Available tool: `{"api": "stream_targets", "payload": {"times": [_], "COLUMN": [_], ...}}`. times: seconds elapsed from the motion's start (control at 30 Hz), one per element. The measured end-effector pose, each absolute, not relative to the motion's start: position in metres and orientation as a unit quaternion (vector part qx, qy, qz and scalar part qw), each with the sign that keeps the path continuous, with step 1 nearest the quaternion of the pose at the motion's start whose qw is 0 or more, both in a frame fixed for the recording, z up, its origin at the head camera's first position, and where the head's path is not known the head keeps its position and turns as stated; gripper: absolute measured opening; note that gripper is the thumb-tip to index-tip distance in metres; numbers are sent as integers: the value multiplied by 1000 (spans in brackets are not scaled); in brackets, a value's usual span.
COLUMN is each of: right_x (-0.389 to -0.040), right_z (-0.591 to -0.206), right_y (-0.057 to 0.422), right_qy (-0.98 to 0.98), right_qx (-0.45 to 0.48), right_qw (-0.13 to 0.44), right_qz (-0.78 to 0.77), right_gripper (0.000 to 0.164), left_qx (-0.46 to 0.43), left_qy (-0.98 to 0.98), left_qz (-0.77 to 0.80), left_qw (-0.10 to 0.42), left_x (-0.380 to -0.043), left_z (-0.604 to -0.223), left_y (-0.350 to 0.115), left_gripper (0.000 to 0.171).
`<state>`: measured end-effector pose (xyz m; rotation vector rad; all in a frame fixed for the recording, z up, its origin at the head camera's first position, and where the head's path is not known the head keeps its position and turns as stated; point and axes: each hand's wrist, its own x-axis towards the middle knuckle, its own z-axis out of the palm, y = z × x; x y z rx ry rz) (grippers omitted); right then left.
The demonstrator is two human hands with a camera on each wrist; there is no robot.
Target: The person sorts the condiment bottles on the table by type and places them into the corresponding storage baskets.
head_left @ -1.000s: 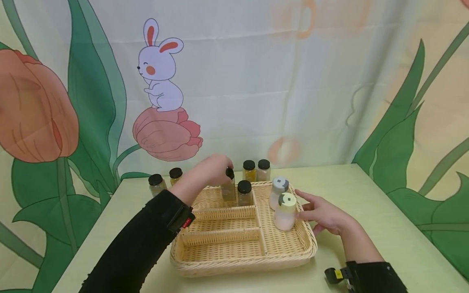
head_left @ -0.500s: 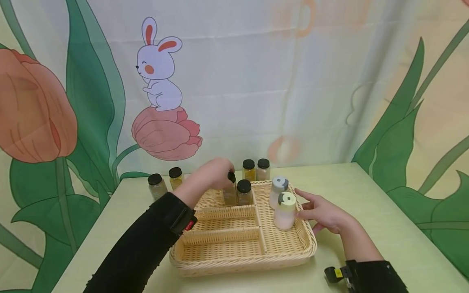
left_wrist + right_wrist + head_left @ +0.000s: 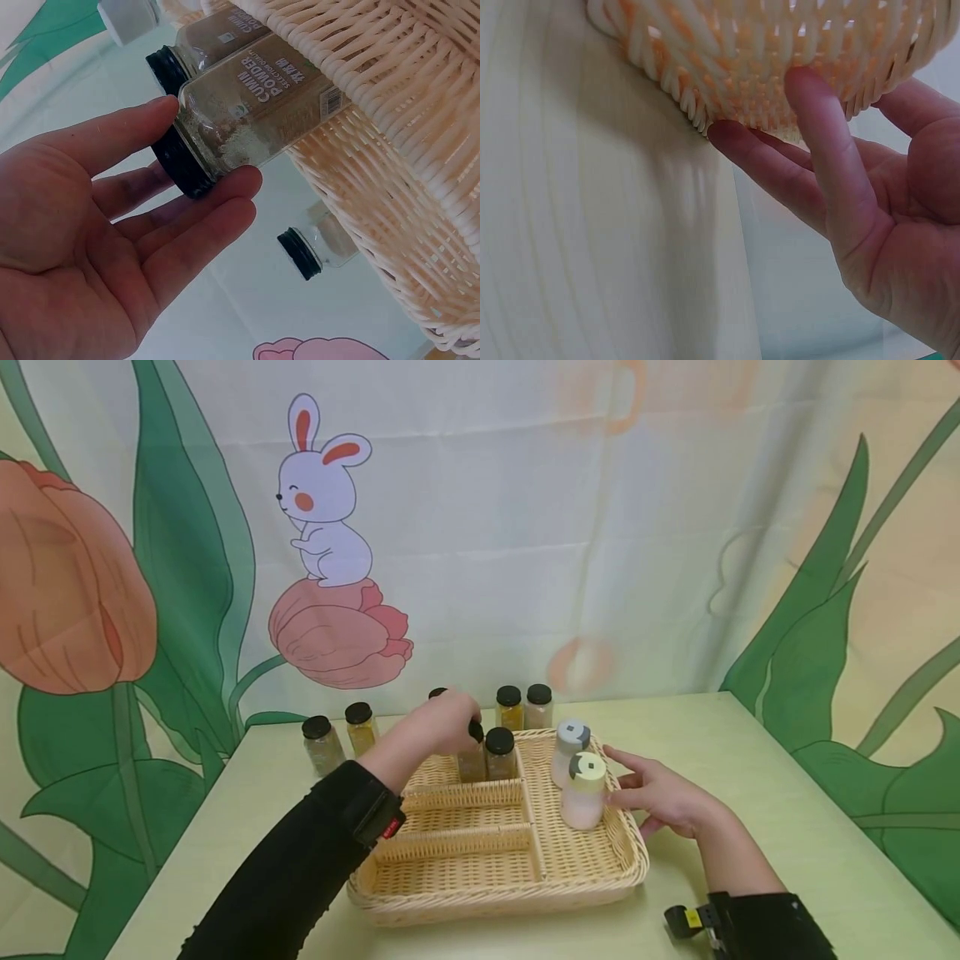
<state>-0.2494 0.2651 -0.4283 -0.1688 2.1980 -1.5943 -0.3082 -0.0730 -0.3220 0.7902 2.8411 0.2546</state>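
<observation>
My left hand (image 3: 442, 722) pinches a cumin powder jar (image 3: 259, 105) by its black lid, thumb on one side and fingers on the other. The jar stands upright in the back compartment of the wicker basket (image 3: 495, 902), right beside a second cumin jar (image 3: 501, 758). My right hand (image 3: 671, 797) rests against the basket's right side, its fairly straight fingertips on the woven outer wall in the right wrist view. Next to it, in the long right compartment, stand a yellow-topped shaker (image 3: 583, 793) and a grey-topped shaker (image 3: 570, 752).
Behind the basket stand a jar of yellow spice (image 3: 511, 708) and a pale-filled jar (image 3: 538, 707). Two more black-lidded jars, a brownish one (image 3: 322, 747) and a yellow one (image 3: 362, 727), are at the left. Another black lid (image 3: 437, 692) shows behind my left hand.
My left hand has moved slightly right and down with the cumin jar, closing the gap to its neighbour. A black lid has come into sight behind that hand. The right hand stays put.
</observation>
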Motion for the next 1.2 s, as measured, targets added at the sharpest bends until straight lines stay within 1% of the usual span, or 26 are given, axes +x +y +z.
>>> {"api": "stream_targets", "payload": {"times": [0.4,0.63,0.77,0.93,1.0,1.13,1.2], "right_x": [-250,-250,-250,-249,-249,-249,-249], "right_z": [-428,-426,-426,-428,-428,-429,-428], "right_y": [265,265,265,265,265,265,265], "right_qy": [793,793,794,793,792,792,792], "right_qx": [-63,-65,-65,-64,-62,-60,-60], "right_qw": [207,205,205,206,207,207,207], "right_qz": [-569,-569,-569,-570,-571,-571,-571], "right_gripper": [93,92,93,93,93,93,93], "left_qx": [250,248,238,223,220,218,219], "left_qy": [960,962,964,966,966,966,966], "left_qz": [87,87,89,91,93,94,96], "left_qw": [90,79,83,94,97,99,101], "left_x": [-309,-310,-310,-310,-309,-309,-309], "left_z": [-333,-337,-338,-339,-340,-340,-340], "left_y": [-73,-73,-72,-72,-72,-73,-73], "left_gripper": [11,10,15,32,36,39,36]}}
